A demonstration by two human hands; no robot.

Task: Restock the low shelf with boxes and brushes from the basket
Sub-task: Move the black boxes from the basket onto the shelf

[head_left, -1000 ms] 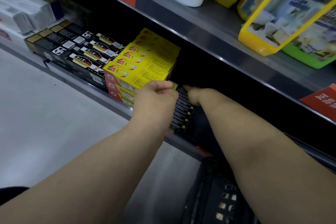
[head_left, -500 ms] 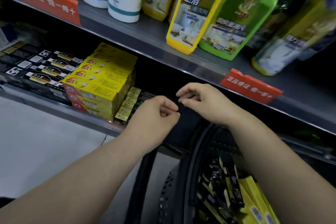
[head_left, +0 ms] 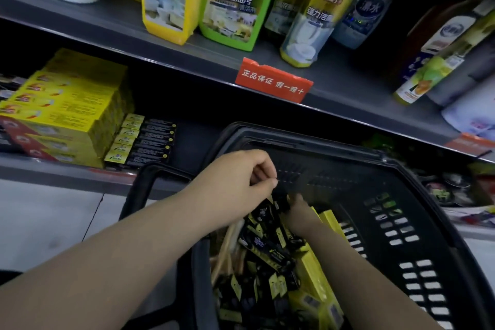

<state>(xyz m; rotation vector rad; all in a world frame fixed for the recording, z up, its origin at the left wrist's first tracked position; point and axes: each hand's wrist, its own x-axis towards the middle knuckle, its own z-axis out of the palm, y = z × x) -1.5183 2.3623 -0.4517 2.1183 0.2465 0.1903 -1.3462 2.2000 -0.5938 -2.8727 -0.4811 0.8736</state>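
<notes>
Inspection of reach: the right hand (head_left: 297, 208) is down inside the black plastic slotted basket (head_left: 294, 139), its fingers buried among the slim black cardboard boxes with yellow end flaps (head_left: 263, 245). Whether it has closed on one cannot be told, as the fingertips are hidden. The left hand (head_left: 241, 179) hovers above the basket's near-left corner with its fingers curled and thumb tip pressed to forefinger, nothing visible between them. The basket stock lies jumbled, most long axes running diagonally away from the person, beside larger yellow cardboard cartons (head_left: 313, 276). On the grey low shelf (head_left: 67, 173), a row of matching black boxes (head_left: 146, 142) lies with long axes along the shelf front, yellow ends toward the stacked yellow cartons (head_left: 72, 104). Bare shelf floor to the right of that row is the likely destination, up and left of the right hand. Judgement: the right hand is nearer the stock, the left nearer the shelf, and any box lifted will need turning to match the row
</notes>
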